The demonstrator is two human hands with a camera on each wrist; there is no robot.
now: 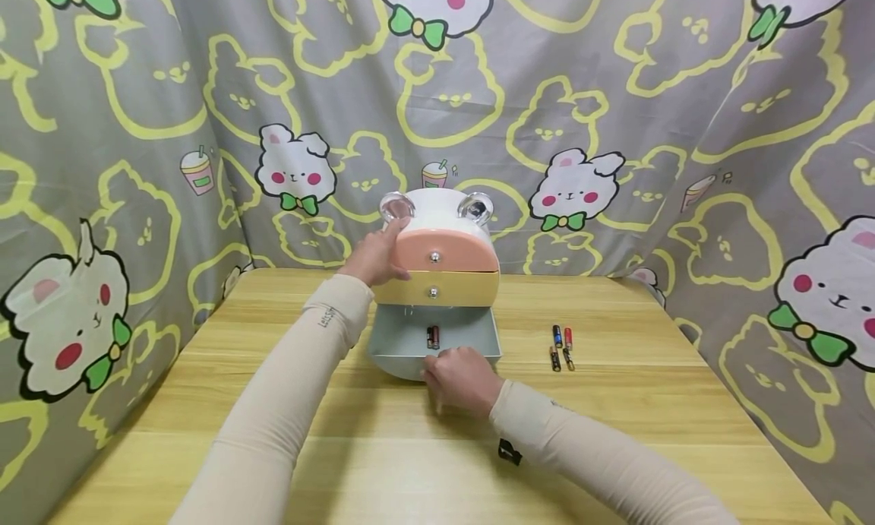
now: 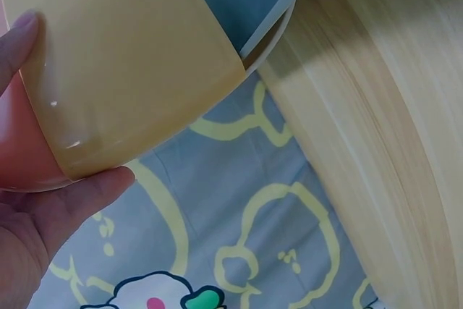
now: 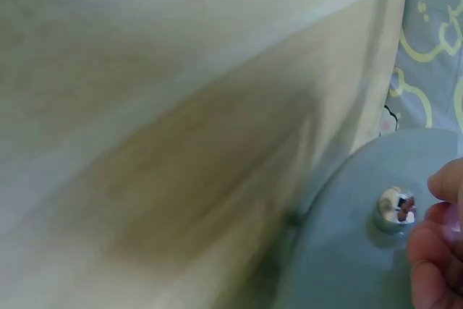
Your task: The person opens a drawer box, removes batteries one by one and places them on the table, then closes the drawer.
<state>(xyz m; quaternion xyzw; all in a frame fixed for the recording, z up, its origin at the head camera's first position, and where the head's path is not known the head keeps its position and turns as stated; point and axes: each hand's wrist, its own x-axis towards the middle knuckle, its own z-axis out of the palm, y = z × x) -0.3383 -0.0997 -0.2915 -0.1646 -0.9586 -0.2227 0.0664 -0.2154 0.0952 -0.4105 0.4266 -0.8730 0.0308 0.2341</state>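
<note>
A small cabinet with round bear-like ears stands on the table, with an orange top drawer, a yellow middle drawer and a grey bottom drawer pulled out. Two batteries lie side by side inside the grey drawer. My left hand grips the cabinet's left side, one digit on the front by the orange and yellow seam. At the grey drawer's front is my right hand. Its loosely bent fingers are right beside the round shiny knob, not around it.
Several loose batteries lie on the wooden table to the right of the cabinet. Patterned grey curtains hang behind and along both sides. A small black piece shows beneath the right sleeve.
</note>
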